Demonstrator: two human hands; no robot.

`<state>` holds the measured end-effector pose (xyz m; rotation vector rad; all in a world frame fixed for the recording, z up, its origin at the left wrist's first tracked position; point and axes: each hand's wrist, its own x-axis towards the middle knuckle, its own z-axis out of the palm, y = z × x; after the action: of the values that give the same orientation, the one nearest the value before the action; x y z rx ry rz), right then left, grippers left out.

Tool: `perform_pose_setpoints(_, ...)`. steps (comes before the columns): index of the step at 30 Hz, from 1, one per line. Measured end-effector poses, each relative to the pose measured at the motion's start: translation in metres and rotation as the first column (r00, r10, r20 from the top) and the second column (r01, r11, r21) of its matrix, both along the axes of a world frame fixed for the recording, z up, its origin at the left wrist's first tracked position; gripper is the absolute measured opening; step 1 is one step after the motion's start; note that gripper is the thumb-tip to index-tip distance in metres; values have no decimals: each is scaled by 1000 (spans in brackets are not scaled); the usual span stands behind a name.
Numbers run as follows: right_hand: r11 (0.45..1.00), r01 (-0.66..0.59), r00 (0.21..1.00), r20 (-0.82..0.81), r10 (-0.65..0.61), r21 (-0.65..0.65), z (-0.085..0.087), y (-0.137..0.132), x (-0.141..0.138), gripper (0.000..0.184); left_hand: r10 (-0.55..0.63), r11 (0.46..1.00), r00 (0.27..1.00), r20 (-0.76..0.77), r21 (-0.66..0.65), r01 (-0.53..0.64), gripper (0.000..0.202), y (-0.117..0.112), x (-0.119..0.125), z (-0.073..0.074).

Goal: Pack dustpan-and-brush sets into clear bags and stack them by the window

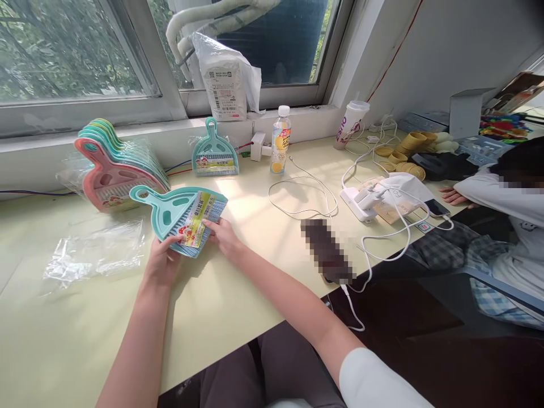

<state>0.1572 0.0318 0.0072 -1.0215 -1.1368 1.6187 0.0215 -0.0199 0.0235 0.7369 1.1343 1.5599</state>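
A teal dustpan (164, 205) with a small brush and a yellow-green printed label on it is held above the table, its handle pointing to the upper left. My left hand (165, 259) grips its lower left edge, thumb on the front. On the lower right edge, my right hand (224, 237) is closed with its thumb against the label; the fingers behind are hidden. A clear plastic bag (100, 249) lies crumpled on the table, left of my left hand. Behind it leans a stack of bagged dustpans (114, 170), the front one pink, the others teal and yellow-green.
Another teal dustpan (215, 152) leans against the wall. Right of it stand a drink bottle (280, 141) and a lidded cup (352, 124). A phone (327, 252), white cables and a power strip (359, 204) lie on the right. A person (505, 187) rests an arm at the table's right.
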Motion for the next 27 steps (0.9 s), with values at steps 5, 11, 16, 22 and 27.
perform_pose_setpoints(5,995,-72,954,-294,50,-64,-2,4,1,27,14,1000,999,45,-14,-14,35,1,-10,5)
perform_pose_setpoints(11,992,-115,944,-318,93,-53,-4,6,3,33,506,826,589,-630,157,-541,38,-2,-41,-2)
perform_pose_setpoints(16,991,-123,945,-310,104,-45,-7,2,2,28,284,746,53,-957,186,-640,48,-22,-64,-15)
perform_pose_setpoints(22,996,-59,969,-246,39,-73,-9,4,3,17,-10,831,-39,-999,14,-556,34,-28,-69,-21)
perform_pose_setpoints(27,996,-27,978,-210,10,-80,-8,6,8,17,22,807,-111,-994,83,-585,40,-26,-55,-16)
